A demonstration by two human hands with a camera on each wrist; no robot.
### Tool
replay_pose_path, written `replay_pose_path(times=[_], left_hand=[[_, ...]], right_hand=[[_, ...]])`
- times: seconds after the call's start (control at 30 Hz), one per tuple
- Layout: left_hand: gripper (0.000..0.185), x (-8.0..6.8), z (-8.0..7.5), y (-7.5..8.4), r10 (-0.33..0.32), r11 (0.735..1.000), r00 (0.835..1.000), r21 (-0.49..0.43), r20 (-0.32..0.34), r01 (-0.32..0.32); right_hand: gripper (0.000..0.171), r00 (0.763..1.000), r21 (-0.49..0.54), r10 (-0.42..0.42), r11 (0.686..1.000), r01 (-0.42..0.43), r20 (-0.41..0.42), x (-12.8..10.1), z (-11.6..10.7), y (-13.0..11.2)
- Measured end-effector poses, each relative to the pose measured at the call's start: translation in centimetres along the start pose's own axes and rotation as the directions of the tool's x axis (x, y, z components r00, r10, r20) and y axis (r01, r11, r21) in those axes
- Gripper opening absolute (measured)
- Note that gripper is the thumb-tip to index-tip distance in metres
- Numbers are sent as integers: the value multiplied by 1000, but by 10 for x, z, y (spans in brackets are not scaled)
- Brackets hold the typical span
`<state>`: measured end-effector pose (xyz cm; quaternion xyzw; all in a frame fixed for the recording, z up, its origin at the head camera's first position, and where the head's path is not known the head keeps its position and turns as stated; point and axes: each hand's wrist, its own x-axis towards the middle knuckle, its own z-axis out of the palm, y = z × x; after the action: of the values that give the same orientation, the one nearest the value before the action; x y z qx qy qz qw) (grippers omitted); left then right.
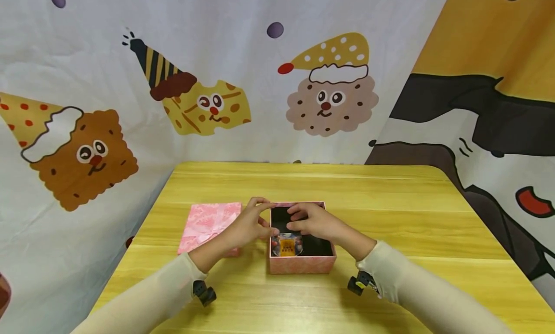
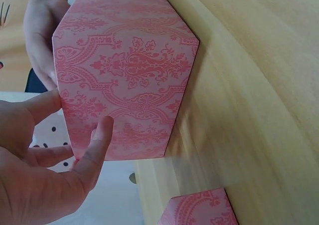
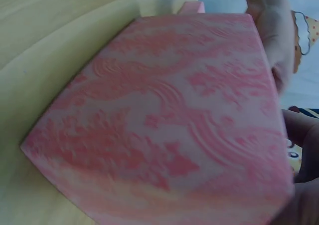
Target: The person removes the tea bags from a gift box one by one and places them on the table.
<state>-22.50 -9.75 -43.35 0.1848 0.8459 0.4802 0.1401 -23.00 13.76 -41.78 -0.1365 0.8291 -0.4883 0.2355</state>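
Head view: both hands, left (image 1: pixel 250 225) and right (image 1: pixel 313 221), over the open pink box (image 1: pixel 302 264) on the bench (image 1: pixel 390 204), fingers curled, grasp unclear. Pink lid (image 1: pixel 209 223) lies just left; hands hide most box contents.

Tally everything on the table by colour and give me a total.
Pink: 2, the open box and its lid
Orange: 1, the small packet lying inside the box
Total: 3
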Motion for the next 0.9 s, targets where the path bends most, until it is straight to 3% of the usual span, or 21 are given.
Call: replay_pose_path(times=[0.33, 0.9], left_hand=[[74, 0, -1, -1, 18, 1000, 1000, 21, -3, -18], [73, -1, 0, 3, 3, 1000, 1000, 21, -6, -3]], right_hand=[[47, 998, -187, -53, 981, 49, -17, 11, 22, 12], [44, 991, -340, -121, 936, 92, -64, 15, 27, 16]])
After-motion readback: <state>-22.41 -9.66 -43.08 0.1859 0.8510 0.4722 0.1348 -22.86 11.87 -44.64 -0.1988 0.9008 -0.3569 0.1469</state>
